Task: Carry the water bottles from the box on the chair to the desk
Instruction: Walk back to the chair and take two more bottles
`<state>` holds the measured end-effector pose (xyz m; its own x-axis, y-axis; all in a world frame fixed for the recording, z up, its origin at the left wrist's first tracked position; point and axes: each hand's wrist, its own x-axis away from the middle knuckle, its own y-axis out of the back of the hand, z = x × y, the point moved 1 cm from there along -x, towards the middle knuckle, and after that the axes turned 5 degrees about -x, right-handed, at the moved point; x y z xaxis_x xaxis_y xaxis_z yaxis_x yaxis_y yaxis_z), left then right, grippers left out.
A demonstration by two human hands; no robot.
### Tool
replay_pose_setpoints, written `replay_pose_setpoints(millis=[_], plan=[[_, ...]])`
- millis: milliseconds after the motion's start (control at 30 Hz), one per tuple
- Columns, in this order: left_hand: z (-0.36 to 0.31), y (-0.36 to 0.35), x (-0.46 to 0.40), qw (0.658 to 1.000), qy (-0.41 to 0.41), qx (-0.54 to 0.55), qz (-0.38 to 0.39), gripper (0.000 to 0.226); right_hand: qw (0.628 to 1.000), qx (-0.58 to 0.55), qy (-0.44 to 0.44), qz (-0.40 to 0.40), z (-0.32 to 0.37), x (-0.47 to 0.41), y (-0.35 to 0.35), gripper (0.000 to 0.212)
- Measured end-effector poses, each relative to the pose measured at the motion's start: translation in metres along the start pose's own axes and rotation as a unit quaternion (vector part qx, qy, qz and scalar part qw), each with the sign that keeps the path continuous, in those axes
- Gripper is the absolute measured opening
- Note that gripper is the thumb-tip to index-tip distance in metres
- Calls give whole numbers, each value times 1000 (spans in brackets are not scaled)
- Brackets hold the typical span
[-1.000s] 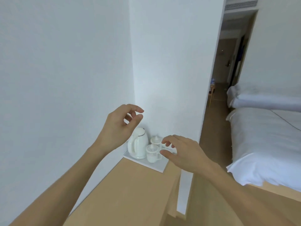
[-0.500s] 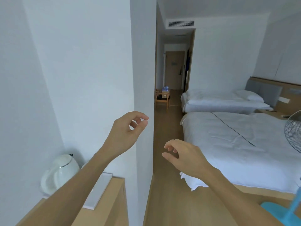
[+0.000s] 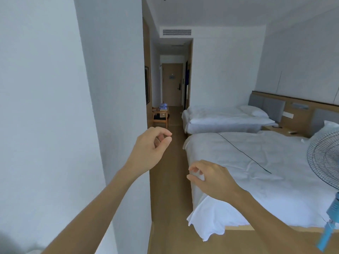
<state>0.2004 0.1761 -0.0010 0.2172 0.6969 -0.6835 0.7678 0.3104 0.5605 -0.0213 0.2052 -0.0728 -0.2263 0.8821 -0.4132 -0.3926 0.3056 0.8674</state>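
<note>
Head view: white wall (image 3: 55, 107) filling the left half, ending in a corner beside a wood-floored passage (image 3: 168, 198) that runs back to a closed door (image 3: 172, 85). Right of the passage, near bed (image 3: 256, 171) under white sheets, with a thin dark cord (image 3: 244, 154) lying across it; behind it a second bed (image 3: 223, 118) with a pillow, both against a wooden headboard wall. At the right edge, a wire-caged fan (image 3: 324, 160) on a blue stand, only partly in frame. Far down the passage, against the left side, a small wooden chair (image 3: 160, 118) bearing a box (image 3: 162, 113); above the box, the blue-tinted tops of the water bottles (image 3: 163, 106), too small to count. Desk out of frame.

In the foreground, both bare forearms raised. Left hand (image 3: 150, 149) higher, near the wall corner, fingers loosely curled with thumb and forefinger tips nearly meeting, holding nothing. Right hand (image 3: 211, 178) lower, in front of the near bed's corner, back of the hand toward the camera, fingers loosely bent, likewise holding nothing. Both well apart from the chair.
</note>
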Motion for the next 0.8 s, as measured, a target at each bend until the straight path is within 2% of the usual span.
replay_pose_setpoints(millis=[167, 367, 633, 800], plan=[[40, -45, -82, 999, 3, 41, -19, 11, 999, 9, -24, -22, -54, -73, -9, 27], [78, -110, -155, 999, -14, 41, -14, 9, 999, 8, -42, -26, -120, -150, -35, 28], [158, -200, -266, 1000, -17, -6, 1, 11, 999, -8, -34, -34, -233, -275, -77, 29], [201, -246, -340, 999, -9, -47, 10, 15, 1000, -18, -18, -13, -299, -362, -92, 27]])
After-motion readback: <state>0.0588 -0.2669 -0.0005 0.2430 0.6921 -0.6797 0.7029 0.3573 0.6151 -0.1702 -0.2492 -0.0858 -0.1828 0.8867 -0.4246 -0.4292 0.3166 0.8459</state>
